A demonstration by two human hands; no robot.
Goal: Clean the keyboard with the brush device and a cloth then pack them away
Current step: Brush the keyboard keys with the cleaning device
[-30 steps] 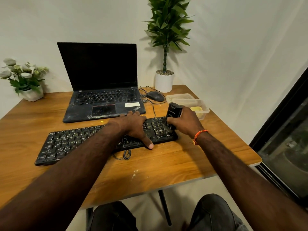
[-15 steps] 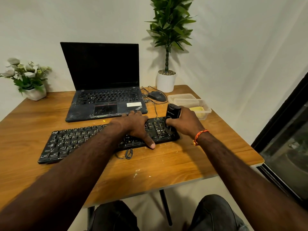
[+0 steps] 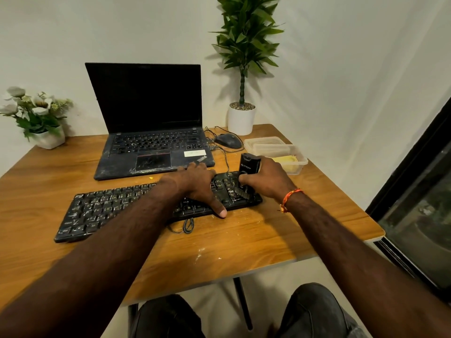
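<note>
A dusty black keyboard point(image 3: 105, 208) lies across the wooden table point(image 3: 244, 240) in front of me. My left hand point(image 3: 195, 186) rests flat on its right half, thumb at the front edge. My right hand point(image 3: 266, 179) grips the black brush device point(image 3: 247, 165), which stands upright with its brush end pressed on the keys at the keyboard's right end. A yellow cloth point(image 3: 288, 160) lies in a clear plastic container point(image 3: 301, 164) just behind my right hand.
An open black laptop point(image 3: 151, 142) stands behind the keyboard. A black mouse point(image 3: 228, 140) and its cables lie beside it. A potted plant point(image 3: 241, 115) stands at the back right, a flower pot point(image 3: 48, 139) at the back left. The table's edge runs near the right.
The brush device has shifted slightly on the right end of the keyboard in my right hand. My left hand stays on the keys.
</note>
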